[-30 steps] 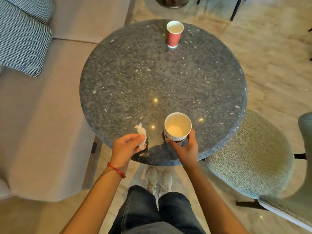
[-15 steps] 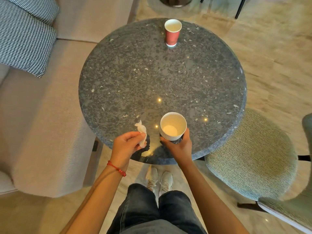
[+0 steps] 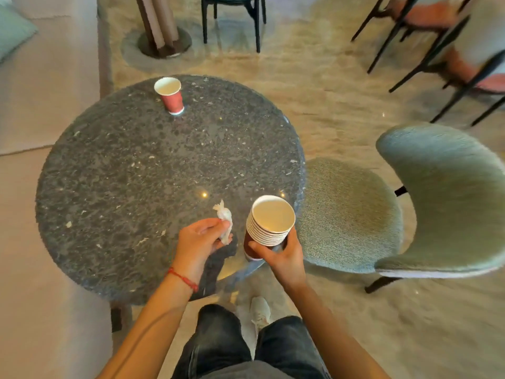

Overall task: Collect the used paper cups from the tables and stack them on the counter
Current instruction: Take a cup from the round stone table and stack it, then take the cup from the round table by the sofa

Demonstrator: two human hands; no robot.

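- A stack of paper cups (image 3: 269,224), red-walled with many white rims nested one in another, is gripped low on its side by the right hand (image 3: 284,255) and tilted toward the camera, over the near right edge of the round speckled counter (image 3: 131,187).
- A single red paper cup (image 3: 170,95) is seen standing upright near the far edge of the counter, well apart from the stack.
- A crumpled white tissue (image 3: 224,222) is pinched between the fingers of the left hand (image 3: 199,242), which is closed around it just left of the stack.
- A red string bracelet (image 3: 183,279) is worn on the left wrist.
- A green upholstered chair (image 3: 410,203) is placed just beside the counter on the right.
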